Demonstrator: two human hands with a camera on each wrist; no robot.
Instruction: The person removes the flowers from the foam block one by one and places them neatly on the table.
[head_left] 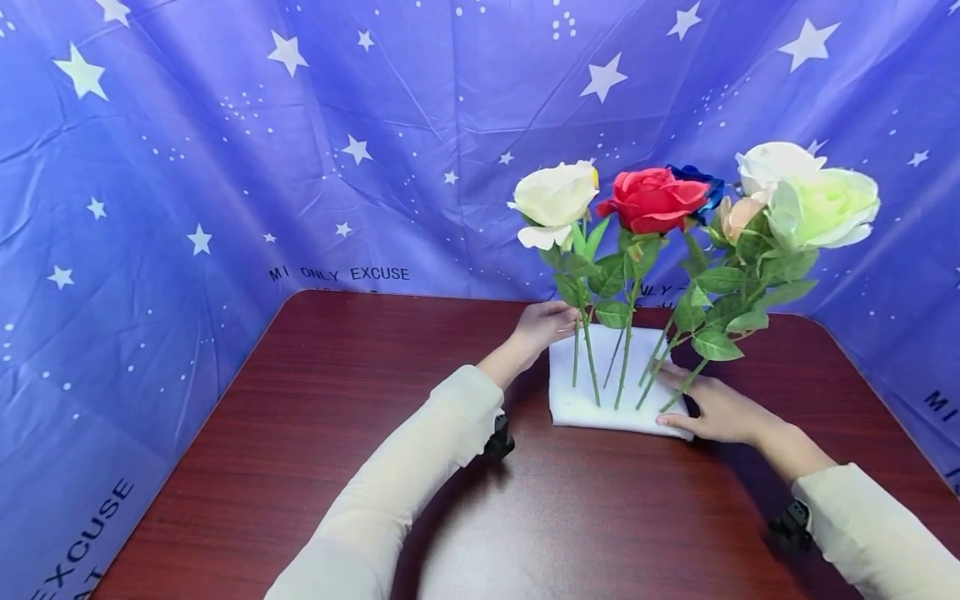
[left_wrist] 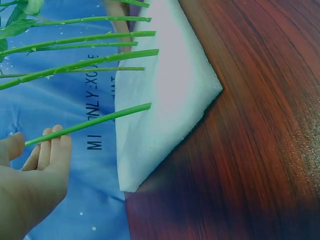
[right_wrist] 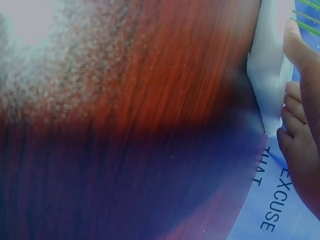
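Several artificial flowers stand with their green stems in a white foam block (head_left: 567,407) on the table. In the head view a cream rose (head_left: 553,200) is leftmost, a red rose (head_left: 660,202) is central, and a pale green rose (head_left: 828,208) leans right. At the block's far left side, my left hand (head_left: 543,325) pinches a green flower stem (left_wrist: 105,118) between thumb and fingers; its lower end meets the foam. My right hand (head_left: 723,410) rests on the block's right side, thumb (right_wrist: 296,42) by its near edge and fingers partly behind stems.
Around the block spreads a dark red wooden table (head_left: 300,400), with its far edge close behind. A blue star-printed cloth (head_left: 420,108) hangs behind and at the sides. Behind the red rose a blue flower (head_left: 708,187) is partly hidden.
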